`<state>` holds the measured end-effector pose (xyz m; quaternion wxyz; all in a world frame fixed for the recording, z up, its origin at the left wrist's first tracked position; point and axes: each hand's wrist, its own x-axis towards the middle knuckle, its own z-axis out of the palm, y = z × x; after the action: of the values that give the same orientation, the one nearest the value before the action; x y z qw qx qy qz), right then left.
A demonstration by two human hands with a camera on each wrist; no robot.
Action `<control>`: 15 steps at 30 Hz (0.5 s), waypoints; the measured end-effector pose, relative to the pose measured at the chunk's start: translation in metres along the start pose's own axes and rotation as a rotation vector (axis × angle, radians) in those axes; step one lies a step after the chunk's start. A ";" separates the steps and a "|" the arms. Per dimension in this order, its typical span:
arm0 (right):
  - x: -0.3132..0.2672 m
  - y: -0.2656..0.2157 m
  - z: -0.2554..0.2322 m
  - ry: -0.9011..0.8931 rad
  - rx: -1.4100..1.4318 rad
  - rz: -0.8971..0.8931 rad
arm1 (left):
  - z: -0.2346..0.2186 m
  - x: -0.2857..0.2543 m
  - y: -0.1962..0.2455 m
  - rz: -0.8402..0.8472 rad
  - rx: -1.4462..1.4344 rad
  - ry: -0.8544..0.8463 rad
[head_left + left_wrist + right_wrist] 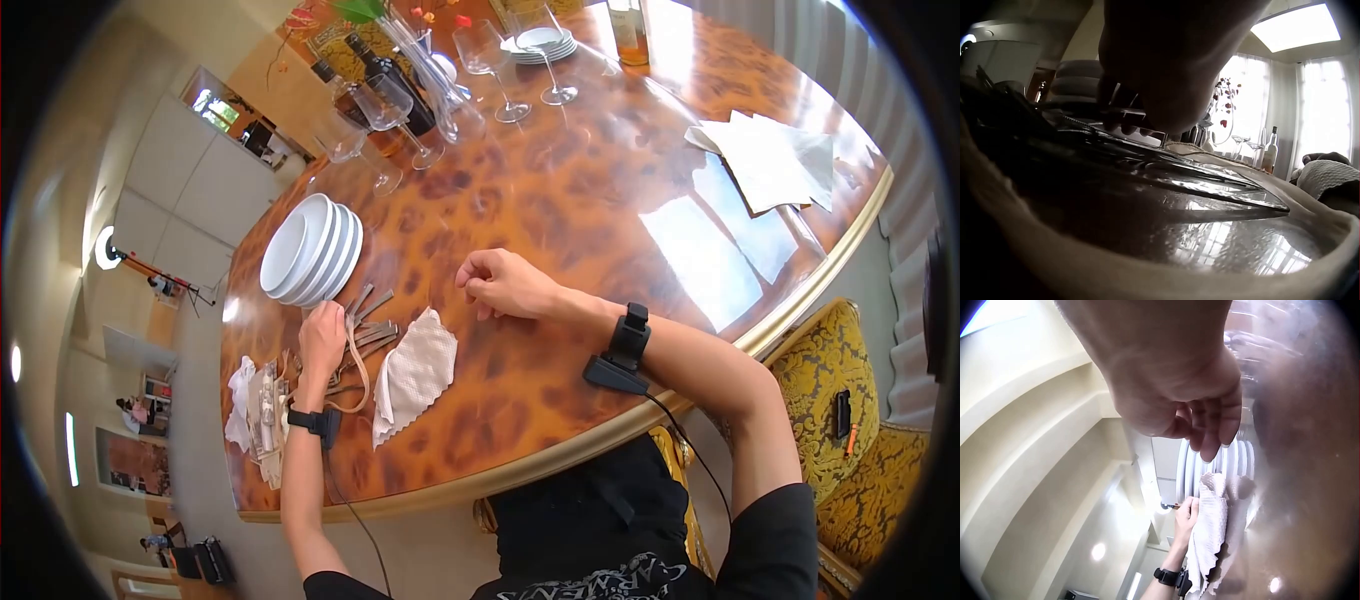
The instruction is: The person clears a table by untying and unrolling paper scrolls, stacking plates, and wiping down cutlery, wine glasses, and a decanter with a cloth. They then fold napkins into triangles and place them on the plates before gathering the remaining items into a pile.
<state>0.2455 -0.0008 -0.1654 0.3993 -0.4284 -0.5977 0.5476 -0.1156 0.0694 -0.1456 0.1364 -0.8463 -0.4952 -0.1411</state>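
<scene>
My left hand (322,342) is low over a pile of cutlery (376,338), beside the stack of white plates. In the left wrist view its curled fingers (1127,128) hold metal cutlery (1210,181), though which pieces is hidden. A beige cord (359,375) loops beside this hand. A folded cream napkin (418,375) with a zigzag edge lies right of the cutlery. My right hand (513,285) hovers over the table with loosely curled fingers and nothing in them; the right wrist view shows this hand (1179,394) above the napkin (1209,531).
White plates (318,250) are stacked left. Wine glasses (389,112), dark bottles (378,68), a vase and more plates (545,47) stand at the back, with an amber bottle (628,35). White napkins (765,160) lie back right, wrapped items (268,410) at the left edge.
</scene>
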 end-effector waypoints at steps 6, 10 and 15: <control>0.000 0.003 -0.002 0.019 -0.007 0.024 | -0.026 0.008 0.042 0.009 -0.151 0.041; -0.001 0.009 -0.004 0.007 -0.035 -0.069 | -0.081 0.005 0.097 0.119 -0.438 0.244; -0.004 0.008 -0.005 -0.009 -0.070 -0.044 | -0.165 -0.011 0.225 0.421 -0.986 0.846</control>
<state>0.2526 -0.0025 -0.1732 0.3933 -0.4263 -0.6276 0.5193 0.0591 -0.1067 -0.0177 -0.0588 -0.7597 -0.1020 -0.6396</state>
